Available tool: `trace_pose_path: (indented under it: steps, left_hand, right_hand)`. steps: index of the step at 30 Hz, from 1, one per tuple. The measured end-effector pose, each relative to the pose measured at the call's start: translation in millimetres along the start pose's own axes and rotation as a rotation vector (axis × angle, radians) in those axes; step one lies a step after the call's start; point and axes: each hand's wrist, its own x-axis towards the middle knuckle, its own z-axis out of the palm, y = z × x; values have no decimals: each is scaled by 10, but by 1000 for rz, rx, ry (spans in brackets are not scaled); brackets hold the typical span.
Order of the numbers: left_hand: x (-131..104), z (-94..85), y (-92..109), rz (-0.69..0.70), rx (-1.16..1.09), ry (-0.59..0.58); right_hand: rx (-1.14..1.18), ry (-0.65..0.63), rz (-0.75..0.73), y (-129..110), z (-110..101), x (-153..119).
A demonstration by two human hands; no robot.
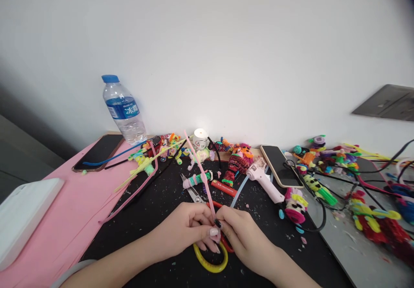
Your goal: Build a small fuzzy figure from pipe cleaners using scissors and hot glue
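Between my two hands a pink pipe cleaner (200,167) stands up, its lower end bent into a small curl at the fingertips. My left hand (190,230) pinches that curled end with thumb and fingers. Close against it, my right hand (237,232) is closed on the same pipe cleaner, just above the curl. Beneath both hands lie scissors (211,265) with a yellow and red handle, blades pointing away and partly covered by my fingers. Just beyond the hands are a green and pink striped pipe-cleaner coil (196,180) and a red lighter (224,188).
A water bottle (124,111) leans on the wall, near a dark phone (98,152). A white box (29,219) sits on pink sheeting at left. To the right are a glue gun (265,182), another phone (283,165), cables and several pipe-cleaner figures. A lit candle cup (201,140) stands behind.
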Motion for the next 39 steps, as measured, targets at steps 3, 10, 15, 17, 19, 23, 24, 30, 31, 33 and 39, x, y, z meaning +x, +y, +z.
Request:
trace_pose_path:
  steps: [3,10,15,17,19,23,24,30,31,33,39]
  left_hand:
    - [-5,2,-9,31,-66,-10]
    - [21,12,-81,95,-109,1]
    - [8,31,-33,102,-17,15]
    - [-3,37,-18,106,-22,20]
    - [-8,38,-17,116,-28,27]
    - [4,29,-42,123,-27,44]
    - [8,26,-46,119,-28,48]
    - [3,13,-20,98,-38,97]
    - [-1,13,-13,96,-38,101]
    - [-7,16,-2,96,-40,101]
    - [-5,35,7,123,4,126]
  right_hand:
    - [-1,-15,-20,-6,1,-5]
    - [-17,11,-10,-18,24,-10]
    - [-25,24,-3,-19,33,-7]
    - [-23,32,0,-18,37,-3]
    - [-8,34,3,-16,42,0]
    - [17,63,6,-9,55,1]
    - [19,73,7,-6,58,1]
    - [7,104,41,9,65,2]
    - [7,107,45,11,64,3]
    - [12,110,49,12,63,5]
    - [-9,134,29,12,82,-1]
